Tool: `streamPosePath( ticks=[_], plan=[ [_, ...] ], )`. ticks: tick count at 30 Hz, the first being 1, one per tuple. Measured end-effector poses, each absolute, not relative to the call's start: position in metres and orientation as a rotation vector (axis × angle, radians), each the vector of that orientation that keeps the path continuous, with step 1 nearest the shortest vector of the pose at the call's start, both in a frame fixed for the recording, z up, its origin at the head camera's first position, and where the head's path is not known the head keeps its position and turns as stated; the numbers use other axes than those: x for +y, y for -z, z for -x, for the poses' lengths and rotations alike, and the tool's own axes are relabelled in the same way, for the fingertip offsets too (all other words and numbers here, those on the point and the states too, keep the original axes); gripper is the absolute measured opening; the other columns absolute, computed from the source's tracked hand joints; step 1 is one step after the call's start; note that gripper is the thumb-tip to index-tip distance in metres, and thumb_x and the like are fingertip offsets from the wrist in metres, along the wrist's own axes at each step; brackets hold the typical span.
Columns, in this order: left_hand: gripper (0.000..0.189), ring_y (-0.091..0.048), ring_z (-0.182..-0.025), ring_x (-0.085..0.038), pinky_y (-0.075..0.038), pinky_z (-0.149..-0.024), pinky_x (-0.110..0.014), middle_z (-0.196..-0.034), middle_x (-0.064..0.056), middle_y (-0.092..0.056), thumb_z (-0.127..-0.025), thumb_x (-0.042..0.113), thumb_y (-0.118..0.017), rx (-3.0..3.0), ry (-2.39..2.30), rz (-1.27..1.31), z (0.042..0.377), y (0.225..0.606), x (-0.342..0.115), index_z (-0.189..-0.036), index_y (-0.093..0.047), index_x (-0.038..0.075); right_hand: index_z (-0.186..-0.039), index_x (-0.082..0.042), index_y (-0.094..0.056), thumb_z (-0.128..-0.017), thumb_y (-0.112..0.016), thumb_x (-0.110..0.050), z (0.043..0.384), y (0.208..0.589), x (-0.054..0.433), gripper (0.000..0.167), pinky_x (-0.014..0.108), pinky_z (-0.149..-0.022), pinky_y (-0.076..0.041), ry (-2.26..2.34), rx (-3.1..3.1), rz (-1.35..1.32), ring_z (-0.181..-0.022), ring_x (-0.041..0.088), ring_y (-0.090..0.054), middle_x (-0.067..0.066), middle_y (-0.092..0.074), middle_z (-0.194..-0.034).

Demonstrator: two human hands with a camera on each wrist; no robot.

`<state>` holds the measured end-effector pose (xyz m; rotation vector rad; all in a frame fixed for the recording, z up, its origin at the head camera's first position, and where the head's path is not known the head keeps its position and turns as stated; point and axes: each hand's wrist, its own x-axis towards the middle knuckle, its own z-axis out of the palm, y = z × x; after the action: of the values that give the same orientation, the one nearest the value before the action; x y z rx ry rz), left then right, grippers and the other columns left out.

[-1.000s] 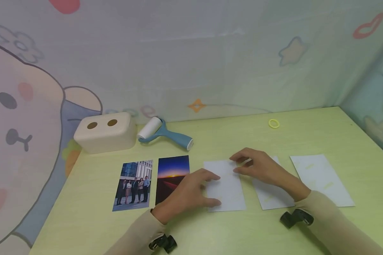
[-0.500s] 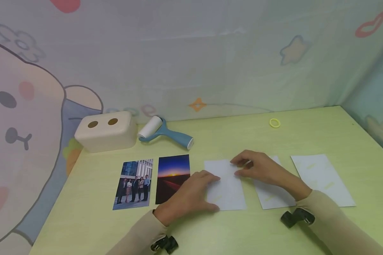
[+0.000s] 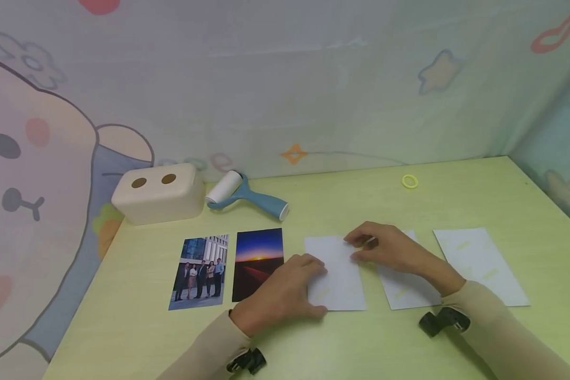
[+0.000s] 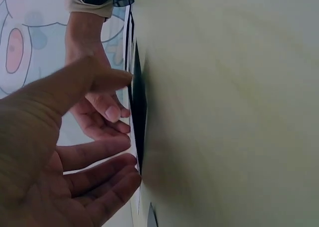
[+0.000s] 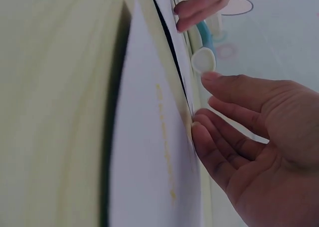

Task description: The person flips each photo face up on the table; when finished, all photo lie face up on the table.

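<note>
In the head view a white face-down photo card [image 3: 337,274] lies on the table between both hands. My left hand [image 3: 285,290] spreads over its left side, fingers and thumb apart, with the fingertips resting on the sheet. From the right, my right hand [image 3: 389,248] reaches to its upper right edge. The right wrist view has the right hand's fingertips [image 5: 199,137] right at the card's edge, the thumb standing apart. Under the right hand lies a second white card [image 3: 406,287], partly covered; a third white card [image 3: 480,269] lies farther right.
Left of the hands lie a group photo [image 3: 201,272] and a sunset photo [image 3: 258,258], its lower corner behind the left hand. Toward the back are a cream box [image 3: 159,198] with two holes, a blue-handled lint roller [image 3: 256,200] and a yellow ring [image 3: 410,181].
My left thumb has slid slightly down toward the card's near edge. Otherwise the hands hold nearly the same place, and the cards and back objects lie as before.
</note>
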<state>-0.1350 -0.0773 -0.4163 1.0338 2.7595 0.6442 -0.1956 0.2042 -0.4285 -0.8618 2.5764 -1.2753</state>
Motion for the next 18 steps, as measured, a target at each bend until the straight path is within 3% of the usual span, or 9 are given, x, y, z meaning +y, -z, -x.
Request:
streamPosePath(
  ticks=[9,18],
  plan=[
    [0.036,-0.061,-0.129,-0.025,-0.045,-0.110,-0.037,-0.133,-0.004,-0.071,-0.085,0.030,-0.085,2.622,-0.896,-1.040,0.146,0.417,-0.089,-0.113,-0.080,0.008,-0.126,-0.008,-0.072,-0.091,-0.086,-0.015,0.200,0.423,0.218,0.039,0.037,-0.097,-0.055,1.164,2.472,0.954,-0.110,0.021,-0.068,0.002,-0.071,-0.120],
    [0.030,-0.064,-0.126,-0.019,-0.048,-0.106,-0.032,-0.130,-0.004,-0.073,-0.086,0.029,-0.086,2.526,-1.124,-1.031,0.154,0.423,-0.098,-0.108,-0.081,0.009,-0.131,-0.007,-0.070,-0.082,-0.094,-0.027,0.197,0.418,0.219,0.058,0.035,-0.100,-0.051,1.102,2.405,1.071,-0.113,0.024,-0.063,0.003,-0.066,-0.127]
  ],
)
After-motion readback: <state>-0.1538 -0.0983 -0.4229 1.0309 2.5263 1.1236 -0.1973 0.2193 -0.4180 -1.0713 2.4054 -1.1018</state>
